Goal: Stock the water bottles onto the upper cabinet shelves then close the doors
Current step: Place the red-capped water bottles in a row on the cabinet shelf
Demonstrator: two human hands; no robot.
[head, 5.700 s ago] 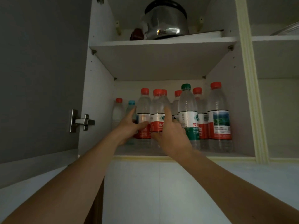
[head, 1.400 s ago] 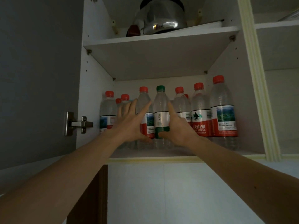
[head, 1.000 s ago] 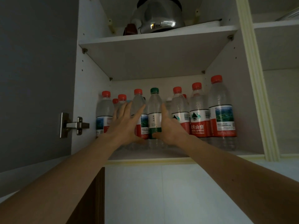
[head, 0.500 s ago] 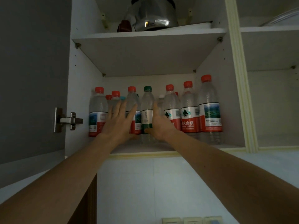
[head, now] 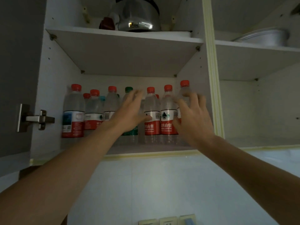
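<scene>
Several clear water bottles with red caps stand upright on the lower cabinet shelf (head: 146, 153), among them one at the far left (head: 73, 111) and one with a green cap (head: 129, 93). My left hand (head: 129, 112) is spread with straight fingers in front of the green-capped bottle, which it partly hides. My right hand (head: 193, 117) is spread in front of the rightmost bottle (head: 184, 90), fingers straight and blurred. Neither hand grips anything. Two red-labelled bottles (head: 167, 117) show between the hands.
The grey cabinet door (head: 16, 70) stands open at the left on a metal hinge (head: 34, 118). A steel kettle (head: 139, 17) sits on the upper shelf. The right compartment holds a metal pan (head: 263, 37). White wall tiles and sockets (head: 167, 220) lie below.
Both hands have shifted right along the row: the left from the red-capped bottles to the green-capped one, the right from the green-capped bottle to the rightmost one.
</scene>
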